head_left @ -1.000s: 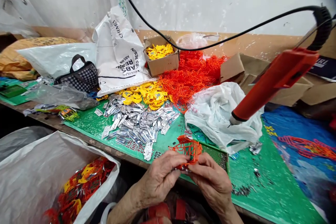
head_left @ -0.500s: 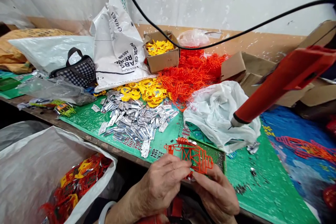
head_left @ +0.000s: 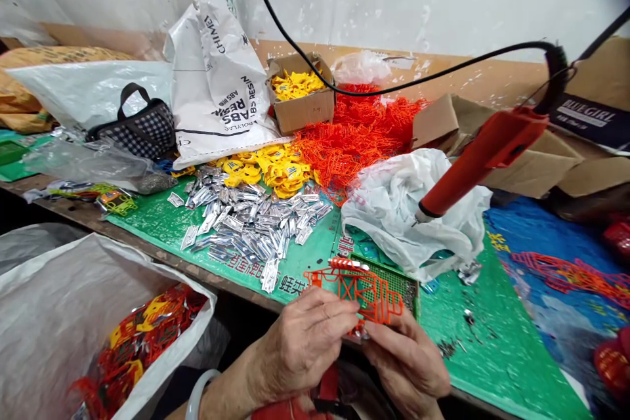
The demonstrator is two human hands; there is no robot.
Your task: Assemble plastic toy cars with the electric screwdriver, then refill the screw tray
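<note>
Both hands meet at the front edge of the bench around an orange plastic lattice frame (head_left: 361, 292). My left hand (head_left: 308, 341) is closed, its thumb and fingers pinching the frame's lower left part. My right hand (head_left: 411, 357) grips the lower right side, fingertips close to those of the left. A small shiny piece shows at the frame's top edge. Behind the frame lies a green mesh tray (head_left: 401, 282) with small dark bits in it. A red electric screwdriver (head_left: 485, 157) hangs on a black cord, tip down, right of the hands.
Silver metal-looking plates (head_left: 256, 223), yellow plastic pieces (head_left: 283, 167) and more orange frames (head_left: 359, 138) lie heaped beyond the hands. A white plastic bag (head_left: 413, 197) sits beneath the screwdriver. At lower left, an open white sack (head_left: 49, 315) holds red and yellow pieces.
The hanging screwdriver has swung left and away from me, so its cord end now shows. Both hands keep hold of the frame, with the right fingers slightly shifted. The view has moved a little.
</note>
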